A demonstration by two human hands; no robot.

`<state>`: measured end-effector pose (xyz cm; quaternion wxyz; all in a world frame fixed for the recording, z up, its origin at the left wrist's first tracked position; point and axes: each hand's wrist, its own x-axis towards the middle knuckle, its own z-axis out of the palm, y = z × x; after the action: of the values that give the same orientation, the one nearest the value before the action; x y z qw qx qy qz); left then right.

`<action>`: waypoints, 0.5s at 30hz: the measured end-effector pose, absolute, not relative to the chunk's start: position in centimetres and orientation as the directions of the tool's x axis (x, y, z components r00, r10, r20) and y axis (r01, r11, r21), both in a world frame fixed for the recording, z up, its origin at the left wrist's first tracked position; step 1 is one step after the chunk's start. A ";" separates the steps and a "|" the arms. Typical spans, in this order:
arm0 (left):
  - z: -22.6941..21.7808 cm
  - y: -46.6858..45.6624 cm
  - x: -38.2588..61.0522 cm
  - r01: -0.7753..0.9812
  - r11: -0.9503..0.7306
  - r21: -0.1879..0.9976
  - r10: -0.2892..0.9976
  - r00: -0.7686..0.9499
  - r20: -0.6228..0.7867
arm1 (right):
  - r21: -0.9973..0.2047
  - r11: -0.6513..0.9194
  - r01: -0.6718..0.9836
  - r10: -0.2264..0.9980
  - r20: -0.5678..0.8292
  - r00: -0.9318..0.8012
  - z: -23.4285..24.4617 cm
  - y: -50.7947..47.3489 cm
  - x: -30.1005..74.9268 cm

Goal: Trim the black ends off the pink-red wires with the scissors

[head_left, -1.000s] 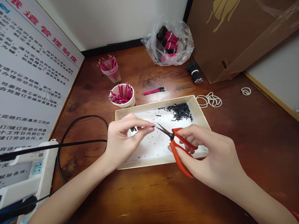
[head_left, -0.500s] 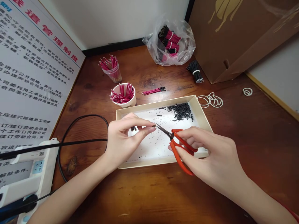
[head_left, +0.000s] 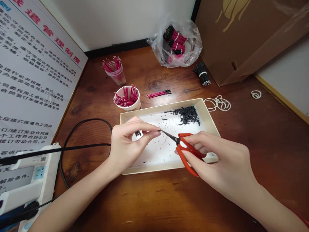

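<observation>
- Your left hand [head_left: 127, 145] is pinching a tiny dark wire end [head_left: 159, 130] between thumb and forefinger, right above the tray. It's too small to make out much detail.
- Your right hand [head_left: 217, 158] is wrapped around the red-handled scissors [head_left: 183, 151], with the tips just beside that pinch.
- That wire end looks super light and thin, so it could easily flick away. I'd keep hold right at the fingertips.
- The scissors look light too, and the red loops are the spot to hold.
- Underneath is a white-lined tray [head_left: 207, 119] on the wooden surface [head_left: 241, 193], holding a heap of black wire clippings [head_left: 187, 116].
- Past the tray, a paper cup [head_left: 134, 106] holds red wires [head_left: 126, 98].
</observation>
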<state>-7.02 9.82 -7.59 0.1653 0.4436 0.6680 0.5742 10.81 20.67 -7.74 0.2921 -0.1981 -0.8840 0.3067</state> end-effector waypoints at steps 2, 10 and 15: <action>-7.6 9.8 -7.0 0.406 -0.046 0.912 0.788 -0.547 0.283 | -0.656 0.734 0.175 0.532 0.395 -0.749 -7.8 20.7 10.8; -7.6 9.8 -7.0 0.404 -0.057 0.913 0.792 -0.538 0.288 | -0.674 0.713 0.193 0.542 0.355 -0.762 -7.6 20.6 11.0; -7.6 9.8 -6.9 0.407 -0.068 0.911 0.794 -0.531 0.296 | -0.678 0.708 0.199 0.552 0.354 -0.755 -7.6 20.6 10.8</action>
<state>-6.94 9.83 -7.55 0.1692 0.4539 0.6615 0.5725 10.82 20.59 -7.57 0.2774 -0.2130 -0.8814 0.3175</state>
